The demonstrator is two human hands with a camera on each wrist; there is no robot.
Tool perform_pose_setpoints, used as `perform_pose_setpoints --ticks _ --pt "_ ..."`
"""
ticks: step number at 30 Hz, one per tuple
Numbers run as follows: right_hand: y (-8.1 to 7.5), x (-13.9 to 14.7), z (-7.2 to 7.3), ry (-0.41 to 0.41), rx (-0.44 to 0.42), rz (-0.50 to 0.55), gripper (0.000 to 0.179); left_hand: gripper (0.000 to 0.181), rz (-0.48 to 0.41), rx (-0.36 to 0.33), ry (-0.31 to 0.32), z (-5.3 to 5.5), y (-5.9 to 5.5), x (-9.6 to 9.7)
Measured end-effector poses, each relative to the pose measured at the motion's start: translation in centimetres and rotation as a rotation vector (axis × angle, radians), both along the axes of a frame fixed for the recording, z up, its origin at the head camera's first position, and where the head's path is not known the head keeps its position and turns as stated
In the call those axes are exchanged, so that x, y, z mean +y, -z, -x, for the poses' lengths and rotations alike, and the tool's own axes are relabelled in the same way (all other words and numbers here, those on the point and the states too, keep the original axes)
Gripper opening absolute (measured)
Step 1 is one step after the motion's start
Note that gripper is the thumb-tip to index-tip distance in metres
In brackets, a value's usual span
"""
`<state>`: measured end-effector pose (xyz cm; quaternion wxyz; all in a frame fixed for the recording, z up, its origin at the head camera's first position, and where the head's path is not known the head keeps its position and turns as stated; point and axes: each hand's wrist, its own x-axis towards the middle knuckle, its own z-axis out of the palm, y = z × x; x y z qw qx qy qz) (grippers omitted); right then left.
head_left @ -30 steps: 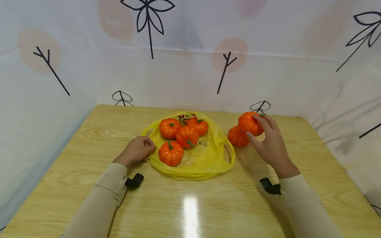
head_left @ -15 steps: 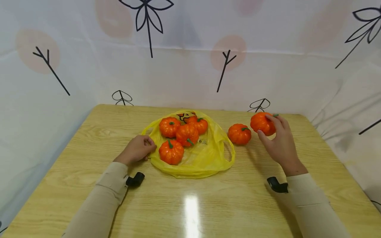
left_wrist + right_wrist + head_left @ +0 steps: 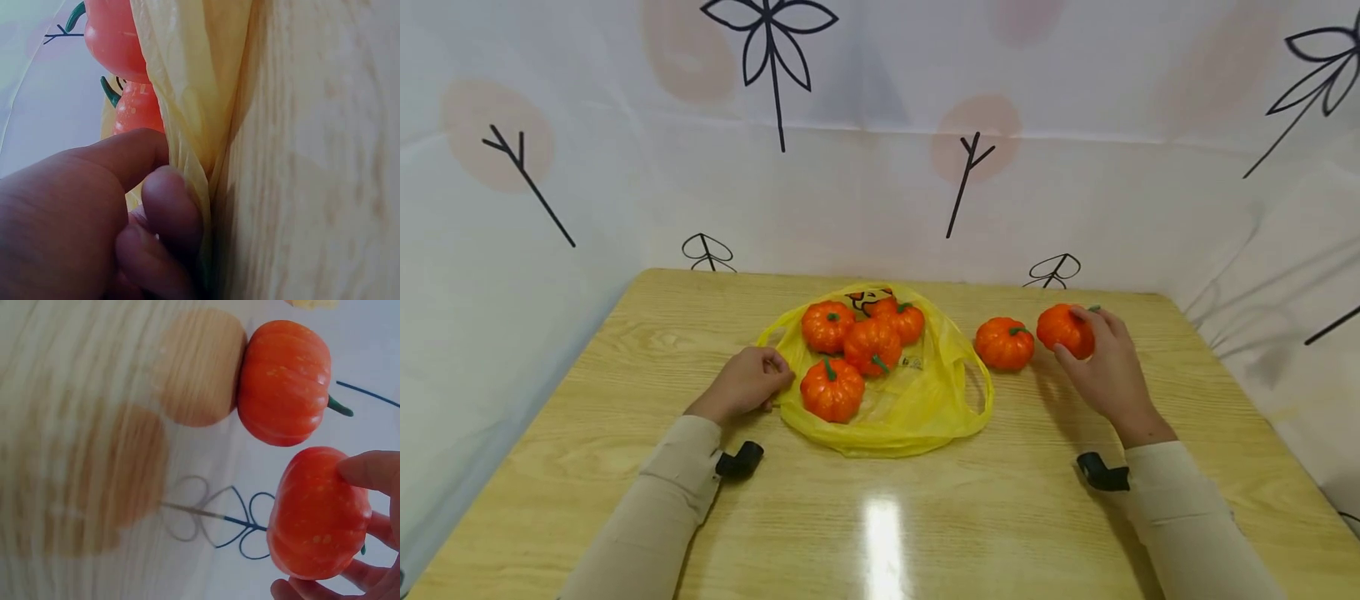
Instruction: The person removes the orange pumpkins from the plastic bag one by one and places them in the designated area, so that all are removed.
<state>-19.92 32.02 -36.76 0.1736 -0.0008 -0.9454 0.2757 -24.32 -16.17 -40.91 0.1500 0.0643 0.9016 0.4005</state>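
Nearest you, the yellow bag point(image 3: 898, 442) is lying open on the tabletop point(image 3: 790, 533); your left hand point(image 3: 743, 383) is pinching its left edge. Four pumpkins point(image 3: 832, 392) are sitting inside. Your right hand point(image 3: 1108, 371) is gripping the held pumpkin point(image 3: 1063, 330) between thumb and fingers, just clear of the tabletop. Near it, the loose pumpkin point(image 3: 1004, 344) is resting beside the bag. You are apparently shifting pumpkins singly; which way is remaining unclear. The next move is probably calling for a firm grip until the base is bearing.

On the table point(image 3: 805, 533), the bag point(image 3: 925, 408) holds four pumpkins point(image 3: 832, 393), with two more pumpkins point(image 3: 1002, 346) to its right.
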Motion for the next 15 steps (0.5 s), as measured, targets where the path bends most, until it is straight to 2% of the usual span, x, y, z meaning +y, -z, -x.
perform_pose_setpoints --ticks 9,15 --pt "0.58 0.56 0.19 -0.035 -0.096 -0.039 0.058 0.019 -0.011 0.004 -0.005 -0.29 0.15 -0.05" --pt "0.68 1.01 0.52 -0.059 -0.158 -0.058 0.059 0.019 -0.015 0.002 -0.006 0.04 0.34 0.05"
